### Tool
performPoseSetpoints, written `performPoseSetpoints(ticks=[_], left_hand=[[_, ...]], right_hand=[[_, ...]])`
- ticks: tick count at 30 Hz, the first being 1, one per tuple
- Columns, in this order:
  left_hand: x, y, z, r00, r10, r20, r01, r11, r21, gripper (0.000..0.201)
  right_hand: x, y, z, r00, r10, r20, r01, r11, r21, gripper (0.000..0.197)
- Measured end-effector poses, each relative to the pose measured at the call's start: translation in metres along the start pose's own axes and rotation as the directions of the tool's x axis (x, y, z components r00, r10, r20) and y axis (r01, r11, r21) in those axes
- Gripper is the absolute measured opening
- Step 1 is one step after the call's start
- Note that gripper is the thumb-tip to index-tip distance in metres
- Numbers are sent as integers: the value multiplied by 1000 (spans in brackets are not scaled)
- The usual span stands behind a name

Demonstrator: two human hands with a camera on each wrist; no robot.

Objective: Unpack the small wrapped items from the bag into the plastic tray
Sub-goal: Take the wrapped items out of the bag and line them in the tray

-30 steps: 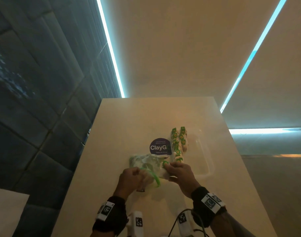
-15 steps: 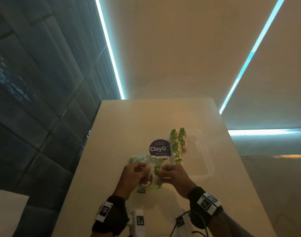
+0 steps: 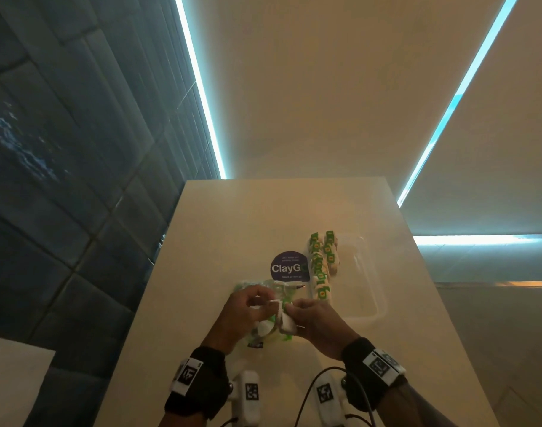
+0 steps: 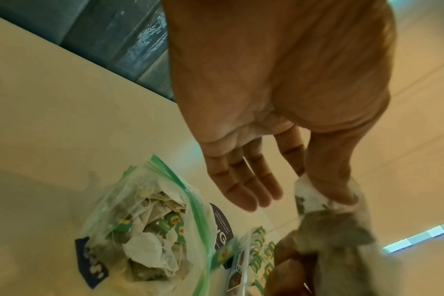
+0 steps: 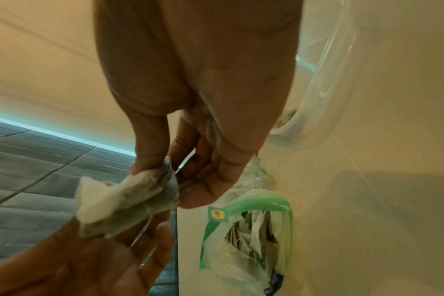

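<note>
A clear zip bag [image 3: 253,286] with a green seal lies open on the table, full of white tea bags [image 4: 150,226] with green tags. Above it my left hand [image 3: 263,303] and right hand [image 3: 289,309] meet and both pinch one tea bag [image 5: 119,200]. In the left wrist view the thumb and forefinger pinch its corner [image 4: 314,194] while the other fingers [image 4: 243,186] stay straight. The clear plastic tray [image 3: 377,303] lies just right of the hands, with two rows of tagged tea bags [image 3: 322,266] along its left side.
A round dark ClayG sticker [image 3: 289,267] lies on the table behind the bag. The table's left edge [image 3: 158,266] runs along a dark tiled wall. The right half of the tray [image 5: 317,96] holds nothing.
My hands have come together over the bag's mouth. A tea bag that was not seen before is now held between them, above the bag.
</note>
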State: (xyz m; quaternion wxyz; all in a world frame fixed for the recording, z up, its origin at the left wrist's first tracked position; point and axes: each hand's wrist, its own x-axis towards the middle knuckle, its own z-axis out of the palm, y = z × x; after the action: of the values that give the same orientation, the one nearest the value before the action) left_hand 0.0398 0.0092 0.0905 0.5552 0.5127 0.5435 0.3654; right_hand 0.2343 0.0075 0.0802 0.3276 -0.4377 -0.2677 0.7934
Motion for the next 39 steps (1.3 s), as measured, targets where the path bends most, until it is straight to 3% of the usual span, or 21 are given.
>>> performPoseSetpoints(ticks=[4, 9, 14, 17, 24, 30, 33, 39], left_hand=[[-2, -1, -2, 999, -16, -38, 12, 994, -106, 12], [2, -2, -1, 995, -82, -61, 74, 991, -115, 12], [7, 3, 3, 997, -70, 24, 70, 997, -14, 18], [9, 7, 5, 994, -89, 67, 90, 996, -12, 25], [7, 16, 5, 988, -115, 104, 124, 989, -83, 28], [10, 16, 3, 981, -165, 104, 169, 985, -30, 21], [9, 17, 5, 983, -152, 102, 154, 988, -16, 19], [9, 17, 7, 999, -45, -18, 43, 996, -72, 19]], right_hand=[[3, -4, -10, 985, -102, -136, 101, 995, -17, 48], [5, -4, -13, 957, -212, -199, 191, 974, -119, 41], [6, -5, -4, 971, -222, -93, 185, 936, -299, 14], [9, -6, 2, 970, -229, -84, 188, 922, -338, 16], [8, -6, 6, 977, -198, -77, 186, 972, -145, 12], [7, -8, 7, 992, -119, -43, 122, 989, 83, 20], [7, -11, 7, 995, -102, -10, 102, 988, 114, 34], [5, -14, 13, 993, -105, -46, 107, 993, 56, 28]])
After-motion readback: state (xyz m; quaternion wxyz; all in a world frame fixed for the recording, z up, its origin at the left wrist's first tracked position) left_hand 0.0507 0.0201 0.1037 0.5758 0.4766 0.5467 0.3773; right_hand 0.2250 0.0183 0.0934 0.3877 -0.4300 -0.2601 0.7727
